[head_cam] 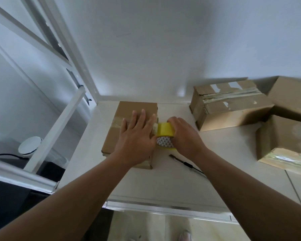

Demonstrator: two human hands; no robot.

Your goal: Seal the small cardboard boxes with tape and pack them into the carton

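A small flat cardboard box (129,108) lies on the white table (163,185), a strip of clear tape across its top. My left hand (137,134) presses flat on the box with straight, spread fingers. My right hand (184,136) grips a yellow tape roll (165,130) at the box's right edge, fingers curled over it. The tape runs from the roll onto the box under my left fingertips.
A taped cardboard box (229,105) stands at the back right, with two more boxes (285,140) at the far right edge. A black pen (186,164) lies on the table near my right forearm. White shelf struts (59,122) rise on the left.
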